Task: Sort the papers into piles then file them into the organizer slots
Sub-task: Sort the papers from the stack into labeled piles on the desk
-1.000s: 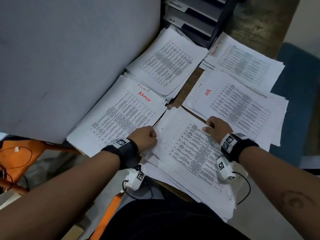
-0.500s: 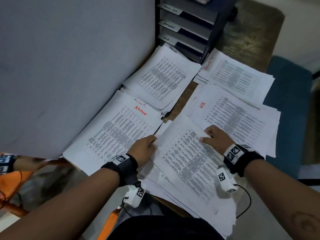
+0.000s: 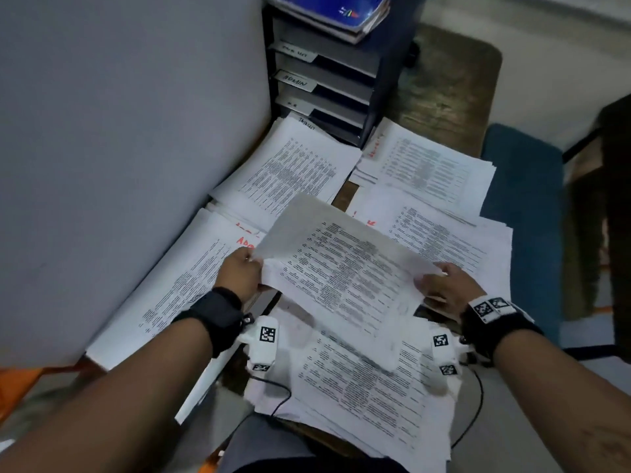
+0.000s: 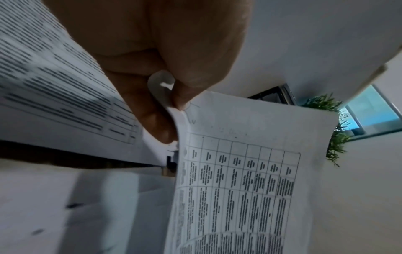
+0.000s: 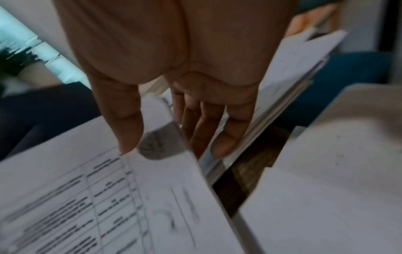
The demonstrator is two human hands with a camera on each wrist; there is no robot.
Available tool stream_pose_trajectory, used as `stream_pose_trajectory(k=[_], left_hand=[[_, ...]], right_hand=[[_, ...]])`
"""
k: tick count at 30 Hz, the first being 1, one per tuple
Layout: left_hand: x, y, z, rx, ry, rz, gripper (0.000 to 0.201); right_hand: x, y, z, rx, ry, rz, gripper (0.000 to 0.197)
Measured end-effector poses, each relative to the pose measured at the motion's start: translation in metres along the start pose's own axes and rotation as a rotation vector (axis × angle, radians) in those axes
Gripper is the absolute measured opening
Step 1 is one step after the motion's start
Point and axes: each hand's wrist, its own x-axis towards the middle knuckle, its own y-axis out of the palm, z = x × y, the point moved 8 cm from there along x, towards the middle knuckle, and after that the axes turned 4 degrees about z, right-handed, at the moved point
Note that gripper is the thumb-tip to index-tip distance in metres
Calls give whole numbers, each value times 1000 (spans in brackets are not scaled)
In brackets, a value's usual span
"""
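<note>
A printed sheet (image 3: 341,278) hangs lifted over the near loose stack (image 3: 368,390). My left hand (image 3: 254,264) pinches its left edge; the left wrist view shows thumb and finger of that hand (image 4: 174,103) curling the corner of the sheet (image 4: 234,180). My right hand (image 3: 426,281) holds the right edge, and in the right wrist view this hand (image 5: 165,151) has its thumb on top of the sheet (image 5: 108,197) and its fingers (image 5: 206,128) beneath. Sorted piles lie around: Admin (image 3: 191,288), a far-left pile (image 3: 290,169), a far-right pile (image 3: 426,165) and one with red writing (image 3: 444,233). The dark organizer (image 3: 382,73) stands behind with labelled slots.
A grey partition (image 3: 119,148) walls off the left side. Blue books (image 3: 327,8) lie on top of the organizer. A blue chair seat (image 3: 519,216) sits to the right of the wooden table (image 3: 444,80). Camera cables dangle under both wrists.
Both hands gripped the top sheet of the near stack and raised it off the stack toward the middle. The head view tilted up, showing more of the organizer.
</note>
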Motion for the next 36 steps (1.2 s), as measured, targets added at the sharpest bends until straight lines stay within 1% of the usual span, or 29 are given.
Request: stream_pose_trajectory(k=[1,2,4,5,7,8,9,10,11,12,13,14,16,18,21,23,25,26,28,29,30,31,33,35,36], left_hand=[[4,7,-4,-51,-11,-2,14],[8,15,-8,-91,-17,-1,13],[12,34,-15,-117,-22,20,15],[11,46,-20,-121,-20,49,19],[4,66,-29,-134,1,138,24],[1,73,-32,-123,15,183,27],[-4,76,-35,-79,31,220,31],[-8,76,-35,40,57,246,33],[-12,73,-34,243,96,267,34],[-17,69,-29,492,133,290,36],[-22,65,-18,723,138,319,38],[-29,61,-3,891,119,354,40],[-42,52,26,1069,62,412,46],[-53,46,48,1151,24,417,56],[-55,41,59,1148,12,340,73],[-54,43,61,1171,5,298,88],[-52,49,62,1212,-11,280,97],[-51,50,63,1229,-27,272,99],[-50,53,65,1275,-51,270,102],[-50,55,66,1296,-64,277,103],[-51,57,67,1308,-78,285,103],[-51,58,68,1316,-89,291,102],[-53,61,65,1323,-96,288,98],[-53,61,61,1286,-94,291,93],[-54,61,59,1264,-92,312,86]], right_hand=[[-3,0,-2,151,6,49,67],[-7,2,0,224,7,113,61],[-14,4,-3,248,25,164,42],[-14,1,-4,210,23,147,39],[-9,-19,-5,184,-7,27,46],[-6,-31,-5,202,-25,-29,46],[-7,-40,0,188,-30,-88,38],[-9,-53,4,129,-15,-159,26],[-10,-68,3,49,21,-234,19],[-10,-87,1,-28,65,-314,20],[-10,-102,-2,-80,92,-365,24],[-9,-113,-4,-105,103,-386,27],[-4,-129,-9,-152,127,-404,31],[2,-138,-15,-230,135,-403,39],[8,-141,-19,-341,153,-387,46],[10,-137,-19,-337,147,-394,43],[5,-132,-12,-323,152,-426,37],[1,-131,-6,-319,148,-477,45],[-7,-137,5,-423,164,-665,71],[-11,-135,14,-482,133,-736,77],[-12,-130,22,-517,68,-768,77],[-12,-120,32,-539,-14,-760,73],[-11,-92,46,-546,-141,-667,60],[-9,-53,55,-570,-244,-500,46],[-8,-30,54,-613,-281,-408,40]])
